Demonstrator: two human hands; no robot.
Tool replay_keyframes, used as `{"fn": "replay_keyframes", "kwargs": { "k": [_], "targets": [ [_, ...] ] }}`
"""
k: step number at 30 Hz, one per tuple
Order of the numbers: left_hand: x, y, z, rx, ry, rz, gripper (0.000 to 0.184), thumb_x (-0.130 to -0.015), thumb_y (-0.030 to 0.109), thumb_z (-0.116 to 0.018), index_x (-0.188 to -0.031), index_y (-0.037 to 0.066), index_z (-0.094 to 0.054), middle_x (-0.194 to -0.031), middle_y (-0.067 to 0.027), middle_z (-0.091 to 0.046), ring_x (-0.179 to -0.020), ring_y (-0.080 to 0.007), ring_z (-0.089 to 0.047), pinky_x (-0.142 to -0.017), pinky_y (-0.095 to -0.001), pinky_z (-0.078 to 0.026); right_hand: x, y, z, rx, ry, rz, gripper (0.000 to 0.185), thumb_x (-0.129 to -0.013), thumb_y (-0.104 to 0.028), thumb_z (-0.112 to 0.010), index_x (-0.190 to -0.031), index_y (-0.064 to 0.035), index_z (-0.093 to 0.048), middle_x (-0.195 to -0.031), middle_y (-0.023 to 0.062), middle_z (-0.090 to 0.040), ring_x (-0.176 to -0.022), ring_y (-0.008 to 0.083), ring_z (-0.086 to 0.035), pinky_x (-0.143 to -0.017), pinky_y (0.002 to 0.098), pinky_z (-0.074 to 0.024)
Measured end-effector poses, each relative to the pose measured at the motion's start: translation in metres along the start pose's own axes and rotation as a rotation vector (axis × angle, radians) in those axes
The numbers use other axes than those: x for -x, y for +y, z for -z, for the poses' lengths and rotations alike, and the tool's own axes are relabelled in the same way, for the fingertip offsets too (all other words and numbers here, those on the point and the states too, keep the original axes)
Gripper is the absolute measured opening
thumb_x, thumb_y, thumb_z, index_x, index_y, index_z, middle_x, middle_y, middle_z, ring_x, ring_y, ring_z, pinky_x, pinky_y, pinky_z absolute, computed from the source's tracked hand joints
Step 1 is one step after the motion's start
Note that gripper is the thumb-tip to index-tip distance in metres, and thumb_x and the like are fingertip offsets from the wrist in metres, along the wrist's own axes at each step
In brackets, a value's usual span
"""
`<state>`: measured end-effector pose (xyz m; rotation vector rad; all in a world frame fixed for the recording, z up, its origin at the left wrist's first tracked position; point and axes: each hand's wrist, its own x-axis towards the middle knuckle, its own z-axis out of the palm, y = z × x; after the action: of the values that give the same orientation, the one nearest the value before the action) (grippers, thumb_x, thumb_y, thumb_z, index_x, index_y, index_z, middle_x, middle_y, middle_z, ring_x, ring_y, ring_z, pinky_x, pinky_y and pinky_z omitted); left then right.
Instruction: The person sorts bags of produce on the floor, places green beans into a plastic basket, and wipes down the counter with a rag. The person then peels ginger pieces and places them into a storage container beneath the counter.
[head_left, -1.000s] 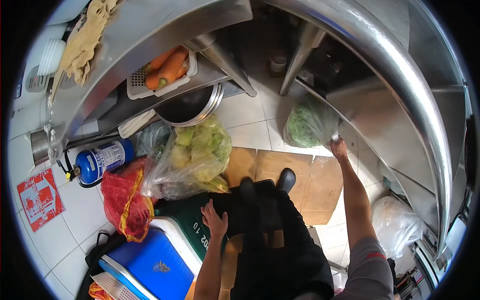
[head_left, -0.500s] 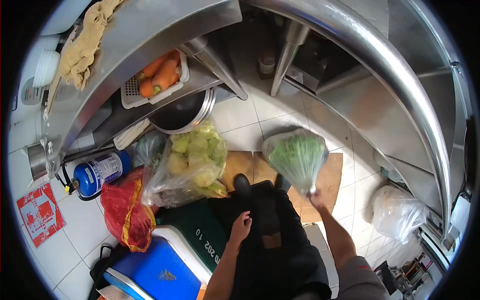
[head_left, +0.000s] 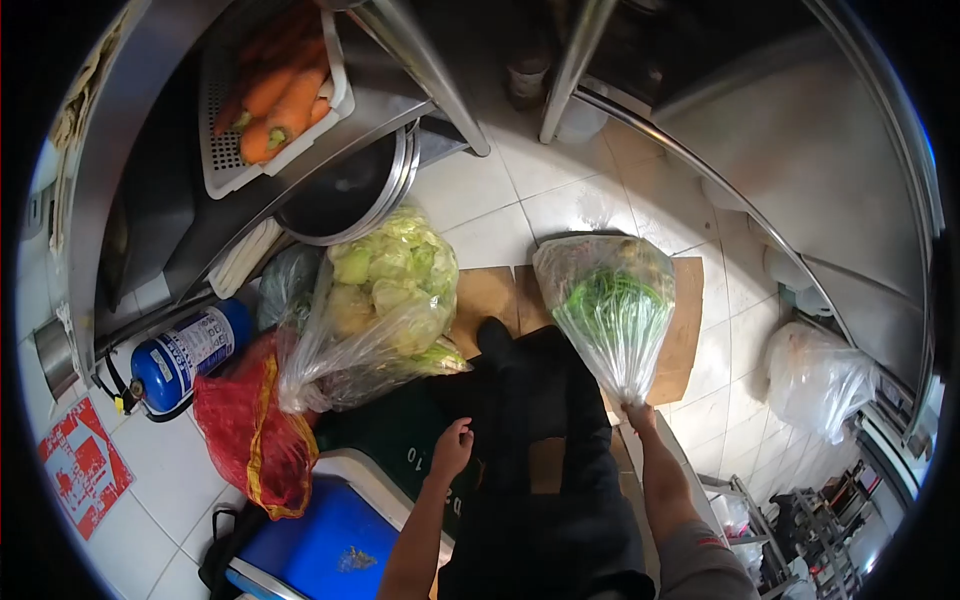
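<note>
Above the floor, right hand clamps one greens-filled bag, left hand loosely curled.

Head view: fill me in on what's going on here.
The person's right hand grips the gathered neck of a clear plastic bag of greens, above some brown cardboard. The left hand holds nothing that shows. Over on the left, a bag of pale leafy vegetables sits beside a red mesh bag.
</note>
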<state>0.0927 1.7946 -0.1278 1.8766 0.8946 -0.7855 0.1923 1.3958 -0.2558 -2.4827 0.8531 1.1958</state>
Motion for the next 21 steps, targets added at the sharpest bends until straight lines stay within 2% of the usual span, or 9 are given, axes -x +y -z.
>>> {"fn": "replay_keyframes", "kwargs": {
  "k": [2, 5, 8, 9, 12, 15, 18, 21],
  "targets": [
    [0.003, -0.005, 0.004, -0.002, 0.013, -0.016, 0.027, -0.083, 0.015, -0.051, -0.109, 0.007, -0.051, -0.097, -0.0156, -0.059, -0.091, -0.0282, -0.057, -0.075, -0.035, -0.046, -0.002, -0.007, 0.01, 0.034, -0.119, -0.034, 0.056, -0.062, -0.04, -0.064, -0.098, 0.0024, -0.058, -0.089, 0.0218, -0.06, -0.077, 0.0316, -0.061, -0.065, 0.0384, -0.0496],
    [0.007, -0.003, 0.004, 0.018, 0.007, -0.036, 0.026, -0.083, 0.014, -0.051, -0.108, 0.006, -0.052, -0.095, -0.0158, -0.059, -0.089, -0.028, -0.057, -0.074, -0.0351, -0.046, 0.024, -0.033, 0.029, 0.061, -0.187, -0.076, 0.063, -0.063, -0.044, -0.063, -0.108, -0.0012, -0.053, -0.108, 0.0235, -0.053, -0.104, 0.0348, -0.05, -0.086, 0.0422, -0.0401],
    [0.004, 0.01, 0.005, 0.002, 0.005, -0.058, 0.026, -0.083, 0.014, -0.051, -0.108, 0.006, -0.052, -0.095, -0.0159, -0.059, -0.089, -0.0278, -0.057, -0.074, -0.0349, -0.046, 0.028, -0.043, 0.037, 0.119, -0.162, 0.027, 0.066, -0.063, -0.047, -0.063, -0.106, 0.0009, -0.054, -0.106, 0.0245, -0.054, -0.103, 0.0355, -0.05, -0.085, 0.0422, -0.041],
    [0.005, 0.019, 0.005, 0.007, 0.016, -0.074, 0.026, -0.083, 0.014, -0.052, -0.108, 0.006, -0.052, -0.095, -0.016, -0.059, -0.089, -0.0277, -0.057, -0.074, -0.0347, -0.046, 0.022, -0.048, 0.036, 0.059, -0.072, 0.016, 0.072, -0.061, -0.045, -0.067, -0.11, 0.0042, -0.048, -0.104, 0.0257, -0.054, -0.101, 0.0366, -0.051, -0.084, 0.0418, -0.0412],
    [0.004, 0.043, 0.001, 0.039, 0.04, -0.118, 0.027, -0.083, 0.015, -0.052, -0.108, 0.006, -0.052, -0.094, -0.0162, -0.059, -0.089, -0.0276, -0.058, -0.074, -0.0338, -0.046, 0.015, -0.072, 0.036, -0.404, 0.19, 0.115, 0.07, -0.06, -0.034, -0.069, -0.113, 0.0031, -0.044, -0.102, 0.0262, -0.055, -0.099, 0.0367, -0.053, -0.083, 0.0401, -0.0427],
    [0.003, 0.057, -0.004, 0.045, 0.047, -0.133, 0.027, -0.083, 0.015, -0.053, -0.108, 0.006, -0.052, -0.094, -0.0165, -0.059, -0.09, -0.0274, -0.058, -0.073, -0.0331, -0.046, -0.001, -0.083, 0.039, -0.355, -0.012, 0.054, 0.061, -0.062, -0.019, -0.062, -0.114, 0.001, -0.039, -0.102, 0.0256, -0.054, -0.099, 0.0385, -0.051, -0.085, 0.0411, -0.0411],
    [0.003, 0.067, -0.01, 0.054, 0.051, -0.142, 0.026, -0.083, 0.014, -0.052, -0.107, 0.006, -0.052, -0.095, -0.0168, -0.059, -0.09, -0.0271, -0.058, -0.073, -0.0326, -0.046, 0.004, -0.083, 0.036, -0.079, -0.04, 0.143, 0.055, -0.062, -0.007, -0.049, -0.115, 0.0011, -0.039, -0.104, 0.0254, -0.053, -0.101, 0.039, -0.05, -0.086, 0.0422, -0.0403],
    [0.003, 0.076, -0.017, 0.052, 0.037, -0.133, 0.025, -0.083, 0.013, -0.053, -0.107, 0.006, -0.053, -0.095, -0.0166, -0.059, -0.09, -0.0268, -0.058, -0.074, -0.0322, -0.046, 0.005, -0.067, 0.04, -0.073, -0.037, 0.087, 0.051, -0.061, -0.01, -0.05, -0.11, 0.0003, -0.042, -0.103, 0.0259, -0.053, -0.099, 0.0398, -0.05, -0.086, 0.0428, -0.0403]
  ]
}}
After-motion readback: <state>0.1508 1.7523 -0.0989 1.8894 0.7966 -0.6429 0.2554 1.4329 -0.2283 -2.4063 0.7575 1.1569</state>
